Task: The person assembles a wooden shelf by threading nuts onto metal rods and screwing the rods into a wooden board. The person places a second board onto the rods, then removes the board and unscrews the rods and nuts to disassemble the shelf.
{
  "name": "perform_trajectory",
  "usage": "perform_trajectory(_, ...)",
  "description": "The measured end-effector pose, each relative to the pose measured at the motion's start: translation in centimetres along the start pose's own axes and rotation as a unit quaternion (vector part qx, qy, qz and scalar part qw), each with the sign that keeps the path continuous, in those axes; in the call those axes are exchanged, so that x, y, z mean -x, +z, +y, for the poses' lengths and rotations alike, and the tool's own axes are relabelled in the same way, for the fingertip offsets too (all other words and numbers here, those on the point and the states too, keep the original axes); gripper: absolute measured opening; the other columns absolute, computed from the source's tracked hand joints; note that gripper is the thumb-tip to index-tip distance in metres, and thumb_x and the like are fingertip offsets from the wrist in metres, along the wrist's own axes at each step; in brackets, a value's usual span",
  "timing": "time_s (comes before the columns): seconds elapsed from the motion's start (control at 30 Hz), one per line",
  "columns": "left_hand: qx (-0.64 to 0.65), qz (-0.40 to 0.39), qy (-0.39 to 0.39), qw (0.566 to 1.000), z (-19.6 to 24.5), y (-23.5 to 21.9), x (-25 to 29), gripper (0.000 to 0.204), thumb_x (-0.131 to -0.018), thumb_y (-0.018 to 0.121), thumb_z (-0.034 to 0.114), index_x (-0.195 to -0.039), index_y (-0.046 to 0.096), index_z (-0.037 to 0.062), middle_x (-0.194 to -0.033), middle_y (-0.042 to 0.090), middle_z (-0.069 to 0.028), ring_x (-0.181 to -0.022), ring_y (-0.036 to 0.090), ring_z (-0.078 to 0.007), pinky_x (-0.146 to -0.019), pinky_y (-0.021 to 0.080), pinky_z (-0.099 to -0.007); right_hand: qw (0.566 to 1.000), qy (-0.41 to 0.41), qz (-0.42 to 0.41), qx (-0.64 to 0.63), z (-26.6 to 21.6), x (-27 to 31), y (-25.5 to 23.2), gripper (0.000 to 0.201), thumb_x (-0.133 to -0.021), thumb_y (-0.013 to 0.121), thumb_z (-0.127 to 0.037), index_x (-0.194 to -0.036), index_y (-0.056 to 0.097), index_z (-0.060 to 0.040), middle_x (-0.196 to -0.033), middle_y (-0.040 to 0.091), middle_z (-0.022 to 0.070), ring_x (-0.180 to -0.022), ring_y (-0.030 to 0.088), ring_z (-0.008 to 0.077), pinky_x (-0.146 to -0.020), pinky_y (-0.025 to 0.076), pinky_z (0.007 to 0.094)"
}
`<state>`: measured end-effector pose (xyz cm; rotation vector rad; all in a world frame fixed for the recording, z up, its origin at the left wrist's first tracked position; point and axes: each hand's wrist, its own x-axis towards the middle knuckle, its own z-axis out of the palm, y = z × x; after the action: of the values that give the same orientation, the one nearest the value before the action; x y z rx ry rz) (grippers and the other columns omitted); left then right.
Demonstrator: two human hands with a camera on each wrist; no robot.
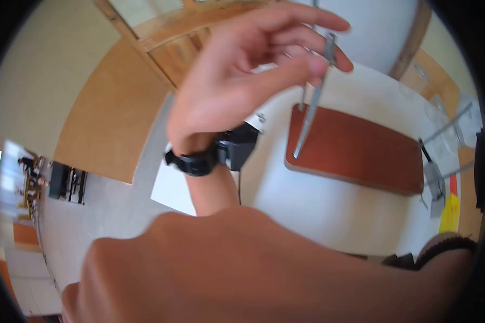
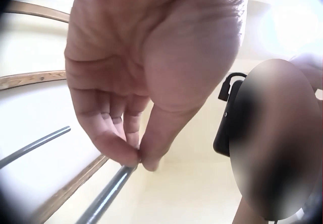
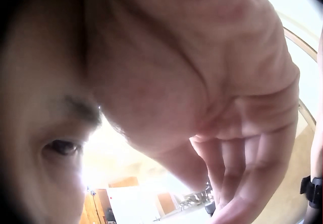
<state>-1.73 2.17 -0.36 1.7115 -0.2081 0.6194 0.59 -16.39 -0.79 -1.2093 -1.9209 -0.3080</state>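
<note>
My left hand (image 1: 231,81) reaches out over the white table, with thumb and index finger pinching the top of a thin metal rod (image 1: 309,118). That rod rises from one corner of a reddish-brown board (image 1: 358,148) with rounded corners. In the left wrist view the same rod (image 2: 108,194) ends right at the fingertips. A second metal rod (image 2: 38,146) stands beside it, apart from the hand. Large and close to the head camera is the back of my right hand (image 1: 188,264); its fingers (image 3: 267,163) look loosely bent in the right wrist view, with nothing visible in them.
Two more rods (image 1: 448,128) stand at the board's right end. The white table (image 1: 264,188) lies beneath, with a yellow label (image 1: 449,215) near its right edge. A wooden chair (image 1: 167,48) stands behind, and clear plastic (image 1: 439,116) lies at the far right.
</note>
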Motion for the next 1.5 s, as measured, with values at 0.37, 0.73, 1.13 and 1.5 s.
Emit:
perform_trajectory(0.37, 0.005, 0.009, 0.046, 0.999, -0.8, 0.8, -1.1, 0.039, -0.093, 0.075, -0.001, -0.129, 0.06, -0.0028, -0.1, 0.074, -0.0066, -0.094, 0.07, -0.0109, -0.086, 0.056, -0.0232, 0.985, 0.008, -0.111, -0.132, -0.6, 0.1, 2.5, 0.02, -0.076, 0.082, -0.024, -0.094, 0.078, -0.0149, -0.082, 0.07, -0.0013, -0.063, 0.063, 0.0181, -0.057, 0.051, 0.03)
perform_trajectory(0.73, -0.122, 0.122, 0.119, 0.978, -3.2, -0.2, -1.1, 0.036, -0.101, 0.062, 0.012, -0.132, 0.061, -0.0054, -0.118, 0.071, -0.0147, -0.105, 0.068, -0.0175, -0.089, 0.055, -0.0306, 0.974, 0.148, -0.166, -0.037, 0.8, 4.0, -4.8, 0.02, -0.077, 0.082, -0.025, -0.093, 0.079, -0.015, -0.082, 0.069, -0.0018, -0.063, 0.063, 0.0186, -0.059, 0.052, 0.0295)
perform_trajectory(1.13, -0.154, 0.083, 0.138, 0.975, -0.4, -0.4, -1.6, 0.019, -0.082, 0.081, 0.006, -0.1, 0.078, 0.0009, -0.117, 0.072, -0.0136, -0.111, 0.063, -0.0235, -0.098, 0.046, -0.0383, 0.915, 0.293, 0.136, -0.243, 8.4, 1.1, -5.1, 0.069, -0.09, 0.074, -0.022, -0.147, 0.045, 0.005, -0.134, 0.059, 0.0173, -0.118, 0.059, 0.0205, -0.097, 0.048, 0.0328)
perform_trajectory(1.5, -0.154, 0.092, 0.115, 0.977, 0.3, 0.4, -1.4, 0.016, -0.08, 0.082, 0.004, -0.094, 0.078, 0.0001, -0.105, 0.069, -0.0135, -0.101, 0.063, -0.0227, -0.091, 0.048, -0.0365, 0.902, 0.314, 0.144, -0.258, 8.0, 1.8, -6.5, 0.087, -0.099, 0.063, -0.052, -0.15, 0.036, 0.0128, -0.118, 0.07, 0.0163, -0.108, 0.068, 0.0231, -0.098, 0.05, 0.0376)
